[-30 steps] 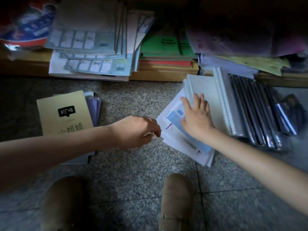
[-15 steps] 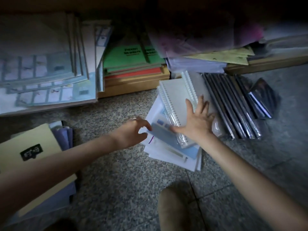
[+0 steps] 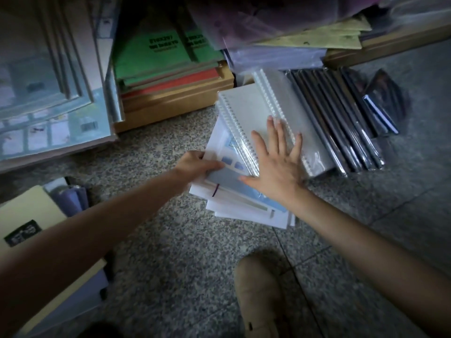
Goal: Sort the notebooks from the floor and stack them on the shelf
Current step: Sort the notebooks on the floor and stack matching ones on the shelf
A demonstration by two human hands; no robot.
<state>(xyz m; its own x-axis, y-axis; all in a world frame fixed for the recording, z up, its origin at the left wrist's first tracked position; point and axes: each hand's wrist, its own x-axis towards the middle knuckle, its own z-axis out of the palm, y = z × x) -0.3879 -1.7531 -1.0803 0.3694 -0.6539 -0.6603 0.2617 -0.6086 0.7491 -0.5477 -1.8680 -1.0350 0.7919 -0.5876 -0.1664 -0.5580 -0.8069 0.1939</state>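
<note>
Half a second ago the left hand (image 3: 199, 164) was just beside the pile with its fingers apart. Now its grip is pinching the left edge of the pile of thin white and blue booklets (image 3: 234, 203), with the thumb on top.

The right hand (image 3: 275, 172) still lies flat, with its grip spread wide and its fingers straight. It presses down on the white spiral notebook in clear plastic wrap (image 3: 244, 113). Its thumb touches the blue booklet on top of the pile. This notebook lies partly on the pile. The fingertips reach the grey spiral notebook (image 3: 290, 93) just beside it.

Next to that one is a row of dark notebooks in shiny wrap (image 3: 341, 123). All of these lie on the speckled grey stone floor (image 3: 170, 240), right in front of the low wooden shelf (image 3: 175, 106).

The shelf holds green paper packs (image 3: 151, 52) on top of a red pack (image 3: 170, 85). To the left, a stack of big pale blue flat books (image 3: 53, 98) sticks out over the shelf edge. To the right are yellow sheets (image 3: 317, 39) under see-through purple plastic sleeves (image 3: 244, 18).

At the bottom left, a pale yellow book with a black label (image 3: 26, 215) lies on some purple notebooks (image 3: 73, 201). A tan shoe (image 3: 258, 296) stands on the floor between the two arms.
</note>
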